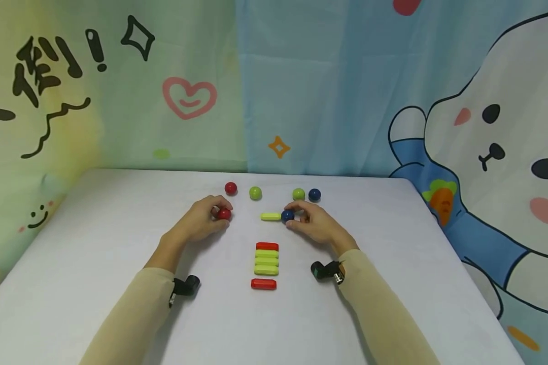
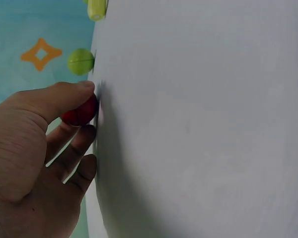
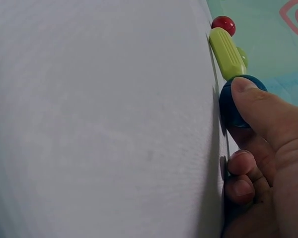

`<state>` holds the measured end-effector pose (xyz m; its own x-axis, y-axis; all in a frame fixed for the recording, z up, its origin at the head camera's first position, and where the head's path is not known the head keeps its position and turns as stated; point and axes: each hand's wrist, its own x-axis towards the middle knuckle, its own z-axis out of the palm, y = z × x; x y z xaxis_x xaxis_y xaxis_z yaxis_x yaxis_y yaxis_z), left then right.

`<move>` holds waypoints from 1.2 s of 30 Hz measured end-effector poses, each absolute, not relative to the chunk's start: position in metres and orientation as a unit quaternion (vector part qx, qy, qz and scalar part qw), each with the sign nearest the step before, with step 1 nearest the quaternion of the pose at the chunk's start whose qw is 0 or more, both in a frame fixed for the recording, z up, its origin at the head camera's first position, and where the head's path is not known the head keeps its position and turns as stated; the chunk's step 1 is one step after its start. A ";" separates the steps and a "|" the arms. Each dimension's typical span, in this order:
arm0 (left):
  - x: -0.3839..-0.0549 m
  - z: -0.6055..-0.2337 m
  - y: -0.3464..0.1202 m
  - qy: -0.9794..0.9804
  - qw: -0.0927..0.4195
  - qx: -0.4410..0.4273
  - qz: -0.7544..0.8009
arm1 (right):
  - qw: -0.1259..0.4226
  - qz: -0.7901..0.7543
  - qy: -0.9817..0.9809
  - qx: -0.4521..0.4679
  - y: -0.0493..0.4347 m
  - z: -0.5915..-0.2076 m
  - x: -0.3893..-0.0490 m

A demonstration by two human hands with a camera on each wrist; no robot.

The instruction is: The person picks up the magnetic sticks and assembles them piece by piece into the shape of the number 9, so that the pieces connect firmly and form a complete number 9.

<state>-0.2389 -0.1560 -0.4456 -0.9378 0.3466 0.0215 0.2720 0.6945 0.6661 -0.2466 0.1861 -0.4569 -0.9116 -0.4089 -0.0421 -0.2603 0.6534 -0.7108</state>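
Note:
My left hand (image 1: 203,219) pinches a red ball (image 1: 224,214) between thumb and fingers, low over the white table. In the left wrist view, the thumb lies over the top of this red ball (image 2: 82,113), and the other fingers are spread below it. On the other side, my right hand (image 1: 318,223) grips a dark blue ball (image 1: 287,216). A yellow-green stick (image 1: 270,216) lies end-on against that ball's left side. The right wrist view shows the thumb pressed on the blue ball (image 3: 231,105), with the grooved stick (image 3: 227,53) right at its edge.
Along the back stand a red ball (image 1: 230,188), a green ball (image 1: 255,193), another green ball (image 1: 299,194) and a blue ball (image 1: 314,195). Between the forearms lie a red stick (image 1: 267,246), three yellow-green sticks (image 1: 266,262) and a second red stick (image 1: 263,284).

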 end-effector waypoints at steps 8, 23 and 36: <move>-0.239 -0.448 -0.145 0.905 0.061 0.174 0.382 | 0.095 -0.377 0.902 -0.188 0.186 -0.451 -0.249; -0.242 -0.447 -0.117 0.913 0.087 0.170 0.361 | 0.094 -0.380 0.902 -0.181 0.187 -0.456 -0.245; -0.242 -0.447 -0.107 0.911 0.101 0.191 0.351 | 0.102 -0.378 0.906 -0.159 0.183 -0.458 -0.242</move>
